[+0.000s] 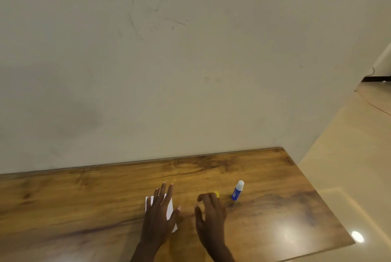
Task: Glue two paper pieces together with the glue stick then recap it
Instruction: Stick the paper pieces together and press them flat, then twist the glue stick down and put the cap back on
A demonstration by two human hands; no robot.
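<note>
White paper [170, 208] lies flat on the wooden table [84, 198], and my left hand [159, 215] rests palm down on it with fingers spread; I cannot tell how many sheets are under it. My right hand [209, 217] hovers just right of the paper, fingers apart and curled, holding nothing. A small yellow cap [216, 193] peeks out behind its fingertips. The blue glue stick [237, 190] with a white tip stands upright farther right, apart from both hands.
A plain wall [169, 60] rises directly behind the table's far edge. The table's right edge [321, 198] drops to a glossy tiled floor [355, 155]. A bright light reflection [357, 236] sits near the front right corner.
</note>
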